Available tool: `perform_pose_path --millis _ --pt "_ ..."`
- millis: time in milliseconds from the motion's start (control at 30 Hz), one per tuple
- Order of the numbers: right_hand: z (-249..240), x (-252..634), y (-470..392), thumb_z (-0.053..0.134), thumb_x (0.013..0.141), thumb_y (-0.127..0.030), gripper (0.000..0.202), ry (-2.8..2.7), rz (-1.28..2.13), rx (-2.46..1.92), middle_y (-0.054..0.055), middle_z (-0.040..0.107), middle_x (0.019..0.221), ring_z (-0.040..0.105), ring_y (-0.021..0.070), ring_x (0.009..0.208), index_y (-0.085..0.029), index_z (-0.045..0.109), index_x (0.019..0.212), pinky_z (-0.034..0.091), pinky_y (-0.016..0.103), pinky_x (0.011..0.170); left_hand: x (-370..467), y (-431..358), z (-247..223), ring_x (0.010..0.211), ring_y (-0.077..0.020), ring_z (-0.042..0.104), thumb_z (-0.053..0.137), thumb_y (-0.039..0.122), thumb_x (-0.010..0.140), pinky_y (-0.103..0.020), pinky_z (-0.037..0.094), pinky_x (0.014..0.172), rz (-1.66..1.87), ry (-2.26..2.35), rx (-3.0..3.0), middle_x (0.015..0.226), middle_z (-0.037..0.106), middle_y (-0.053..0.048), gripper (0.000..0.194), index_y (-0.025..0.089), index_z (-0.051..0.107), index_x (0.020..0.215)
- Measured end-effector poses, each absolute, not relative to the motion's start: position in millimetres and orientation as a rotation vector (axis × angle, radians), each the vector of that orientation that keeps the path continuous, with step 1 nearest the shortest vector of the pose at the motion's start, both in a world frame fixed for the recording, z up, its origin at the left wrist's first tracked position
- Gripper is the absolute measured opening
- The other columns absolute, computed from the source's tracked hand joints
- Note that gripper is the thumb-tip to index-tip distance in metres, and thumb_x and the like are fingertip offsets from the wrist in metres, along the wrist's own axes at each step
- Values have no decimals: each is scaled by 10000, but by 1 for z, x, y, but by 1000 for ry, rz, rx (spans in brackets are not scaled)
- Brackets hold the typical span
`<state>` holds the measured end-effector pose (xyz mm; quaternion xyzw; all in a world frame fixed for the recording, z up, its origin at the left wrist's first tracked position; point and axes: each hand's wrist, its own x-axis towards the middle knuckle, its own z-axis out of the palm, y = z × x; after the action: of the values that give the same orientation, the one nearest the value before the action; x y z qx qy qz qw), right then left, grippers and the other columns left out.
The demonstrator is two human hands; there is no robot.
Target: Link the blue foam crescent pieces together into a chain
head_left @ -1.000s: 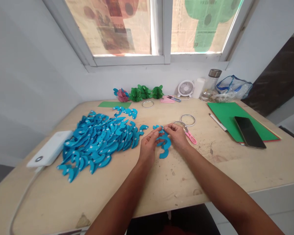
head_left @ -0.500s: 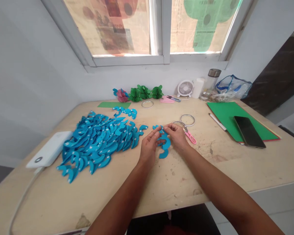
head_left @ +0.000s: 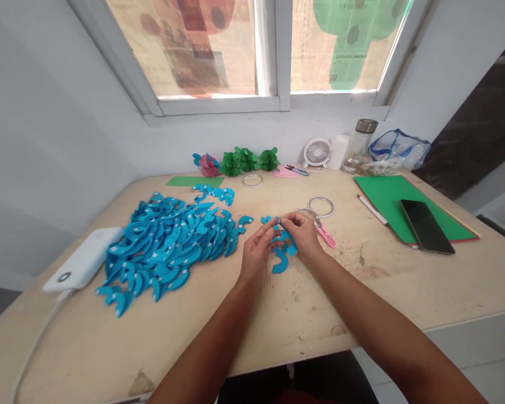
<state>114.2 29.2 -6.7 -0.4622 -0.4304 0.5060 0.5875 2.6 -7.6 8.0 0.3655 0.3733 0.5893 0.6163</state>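
Both hands meet over the right end of the blue paper pieces. My left hand (head_left: 257, 247) pinches the edge of a curved blue paper piece (head_left: 285, 238), and my right hand (head_left: 301, 229) grips the same piece from the other side with thumb and finger. The fingers partly hide it. Just below the hands a C-shaped blue paper piece (head_left: 280, 264) lies on the table. To the left spreads a large pile of blue curved paper pieces (head_left: 172, 241), dotted with small white squares.
A white power bank (head_left: 84, 258) with a cable lies at left. Pink-handled scissors (head_left: 326, 233) and a tape roll (head_left: 320, 207) sit right of my hands. A phone (head_left: 427, 225) rests on green paper (head_left: 379, 196). Behind stand a small fan (head_left: 317, 152) and green paper figures (head_left: 247, 159).
The held blue piece has turned between my fingers, its free end shifting down and right. My hands stay in nearly the same place.
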Motion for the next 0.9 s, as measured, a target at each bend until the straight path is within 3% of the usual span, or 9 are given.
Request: perform_pose_path --millis 500,900 --pt "-4 115 29 588 677 -308 128 -1207 950 -1204 -16 581 604 518 126 557 -182 577 657 407 248 539 3 -6 6 852 -234 635 699 335 646 -323 505 679 1386 816 822 977 680 -116 343 146 710 932" --pt "-4 113 28 567 691 -290 110 -1152 962 -1160 -34 557 595 519 122 565 -189 544 654 396 242 542 7 -10 7 910 -253 628 701 348 647 -340 506 729 1417 763 810 1001 678 -121 333 150 714 915"
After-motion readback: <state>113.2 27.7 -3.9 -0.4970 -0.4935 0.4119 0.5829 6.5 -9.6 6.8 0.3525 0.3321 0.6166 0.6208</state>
